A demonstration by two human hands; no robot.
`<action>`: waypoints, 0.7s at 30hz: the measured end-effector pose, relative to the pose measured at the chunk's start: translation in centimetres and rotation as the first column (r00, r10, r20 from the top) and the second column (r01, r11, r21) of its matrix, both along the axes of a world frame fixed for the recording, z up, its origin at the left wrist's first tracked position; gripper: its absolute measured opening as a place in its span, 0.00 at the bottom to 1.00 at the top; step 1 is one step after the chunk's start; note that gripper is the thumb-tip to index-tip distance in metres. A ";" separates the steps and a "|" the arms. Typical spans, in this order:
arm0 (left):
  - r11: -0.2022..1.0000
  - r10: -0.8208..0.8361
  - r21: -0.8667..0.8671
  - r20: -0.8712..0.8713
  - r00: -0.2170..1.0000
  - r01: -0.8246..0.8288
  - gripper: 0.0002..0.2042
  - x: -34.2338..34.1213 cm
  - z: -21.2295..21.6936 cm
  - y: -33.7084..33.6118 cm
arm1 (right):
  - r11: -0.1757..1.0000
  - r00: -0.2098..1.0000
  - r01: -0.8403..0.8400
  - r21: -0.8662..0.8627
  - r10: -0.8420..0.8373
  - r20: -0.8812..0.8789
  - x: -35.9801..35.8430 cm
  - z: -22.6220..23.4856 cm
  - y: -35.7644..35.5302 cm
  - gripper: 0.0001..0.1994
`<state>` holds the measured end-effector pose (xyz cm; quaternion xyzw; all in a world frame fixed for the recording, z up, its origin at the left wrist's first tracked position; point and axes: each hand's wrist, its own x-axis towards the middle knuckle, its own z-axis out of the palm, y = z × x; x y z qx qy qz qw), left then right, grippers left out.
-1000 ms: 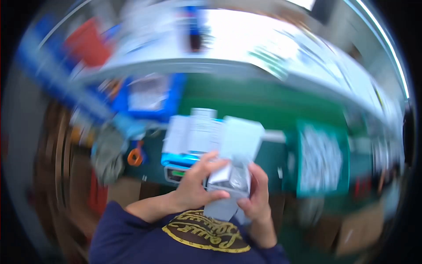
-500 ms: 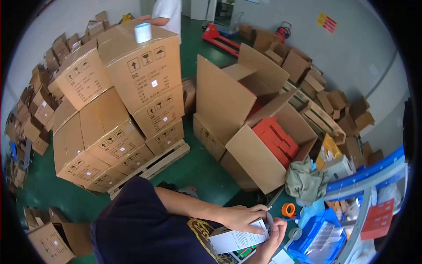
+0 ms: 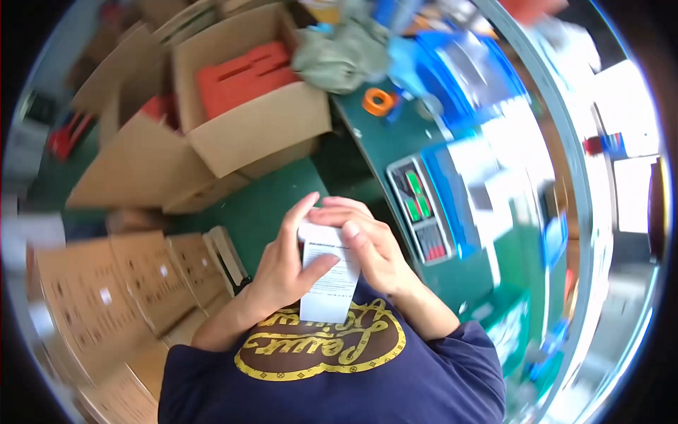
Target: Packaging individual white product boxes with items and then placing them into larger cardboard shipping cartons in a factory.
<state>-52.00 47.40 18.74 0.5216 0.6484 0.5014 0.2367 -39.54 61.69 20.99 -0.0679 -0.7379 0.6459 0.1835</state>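
A small white carton (image 3: 326,286) with lines of fine print stands between my hands, close to the front of my dark shirt. My left hand (image 3: 286,258) grips its left side, with the thumb laid across the printed face. On the other side my right hand (image 3: 371,247) wraps round the upper right edge, fingers curled over the top end. That top end is partly hidden by the fingers.
A green workbench (image 3: 385,145) on the right bears a grey scale-like device (image 3: 426,240), an orange tape roll (image 3: 379,102) and a blue bin (image 3: 452,106). Ahead, an open cardboard box (image 3: 247,134) holds red boxes (image 3: 244,74). Stacked cartons (image 3: 92,283) stand left.
My view has swung right toward the bench. The carton and both hands now appear mid-picture, the carton more upright. Both hands still hold it.
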 end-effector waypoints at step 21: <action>0.874 -0.485 -0.061 -0.037 0.874 0.482 0.43 10.4 1.3 17.4 | 0.904 0.904 0.427 -0.019 -0.428 -0.006 17.4 -0.9 10.8 0.16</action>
